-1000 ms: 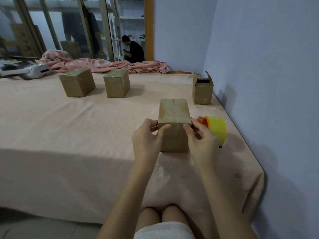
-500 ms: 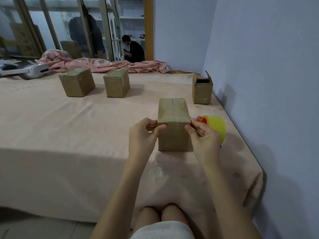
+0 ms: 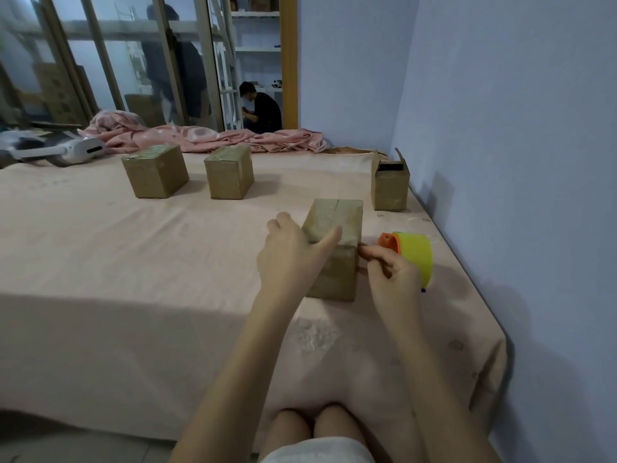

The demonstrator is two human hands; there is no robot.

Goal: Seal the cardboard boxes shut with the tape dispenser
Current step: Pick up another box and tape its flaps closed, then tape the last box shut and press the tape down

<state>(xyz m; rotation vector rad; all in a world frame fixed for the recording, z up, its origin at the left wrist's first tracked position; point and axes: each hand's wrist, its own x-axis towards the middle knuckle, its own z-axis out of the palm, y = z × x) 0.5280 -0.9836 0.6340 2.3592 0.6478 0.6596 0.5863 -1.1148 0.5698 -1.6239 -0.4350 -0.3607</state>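
Since a moment ago our left hand (image 3: pixel 293 259) has lifted from the near face of the box (image 3: pixel 335 248) to its left top edge, thumb stretched straight across the taped top, fingers relaxed. Our right hand (image 3: pixel 392 279) has slid off to the right side — its curled fingertips (image 3: pixel 365 252) pinch at the top right corner, on what we cannot tell. The box sits on the pink sheet (image 3: pixel 133 262), long axis running away from us. Just right of it lies the yellow tape dispenser (image 3: pixel 414 255), orange core facing left.
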